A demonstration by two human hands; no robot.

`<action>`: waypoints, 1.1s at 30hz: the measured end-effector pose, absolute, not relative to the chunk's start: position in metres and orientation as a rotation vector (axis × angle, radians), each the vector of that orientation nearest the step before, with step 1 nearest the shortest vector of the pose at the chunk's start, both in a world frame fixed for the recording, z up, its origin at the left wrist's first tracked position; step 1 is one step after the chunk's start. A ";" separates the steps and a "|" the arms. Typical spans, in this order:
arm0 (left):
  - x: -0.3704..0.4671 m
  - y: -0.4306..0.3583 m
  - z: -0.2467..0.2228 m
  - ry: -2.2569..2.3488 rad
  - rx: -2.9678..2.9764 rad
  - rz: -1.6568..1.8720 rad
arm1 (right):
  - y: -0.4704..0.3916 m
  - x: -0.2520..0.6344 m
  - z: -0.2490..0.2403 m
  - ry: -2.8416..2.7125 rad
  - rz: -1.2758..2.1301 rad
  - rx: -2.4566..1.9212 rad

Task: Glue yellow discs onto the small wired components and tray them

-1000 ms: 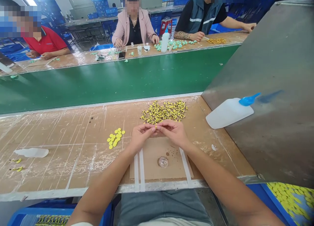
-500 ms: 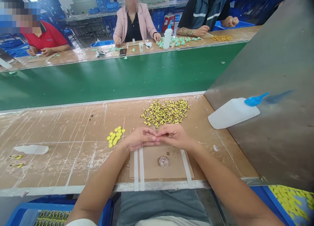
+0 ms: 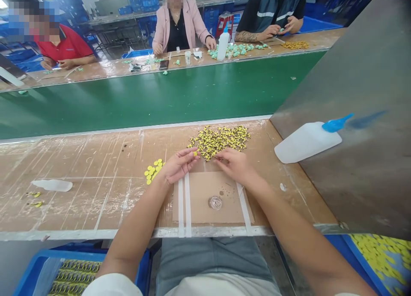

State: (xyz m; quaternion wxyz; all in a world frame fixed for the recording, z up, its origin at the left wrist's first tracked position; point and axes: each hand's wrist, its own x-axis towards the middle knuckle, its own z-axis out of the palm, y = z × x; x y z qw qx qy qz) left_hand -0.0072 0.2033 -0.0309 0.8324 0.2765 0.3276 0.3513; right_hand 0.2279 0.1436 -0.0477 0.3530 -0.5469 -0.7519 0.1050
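My left hand pinches a small yellow disc between thumb and fingertips. Behind that wrist lies a group of flat yellow discs, partly covered by the hand. My right hand is at the near edge of a heap of small yellow-and-black pieces. Its thumb and forefinger are drawn together there, and whatever lies between them is too small to make out. Below both hands, a small clear dish rests on a taped cardboard sheet.
A white bottle with blue nozzle leans against the metal panel at right. Further left lie a translucent bottle-shaped piece and two yellow-and-black pieces. Blue bins stand below the table edge. Several people work across the green strip.
My hands, joined before, have come apart and moved forward to the heap. A yellow disc now shows in my left fingers. The view has tilted slightly.
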 end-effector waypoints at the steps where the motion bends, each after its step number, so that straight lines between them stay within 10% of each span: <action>1: -0.008 0.203 -0.032 0.715 0.571 0.782 | 0.144 0.225 -0.051 -2.027 0.245 -1.436; 33: -0.026 0.172 -0.053 0.829 0.562 0.828 | 0.161 0.228 -0.059 -2.296 0.209 -1.392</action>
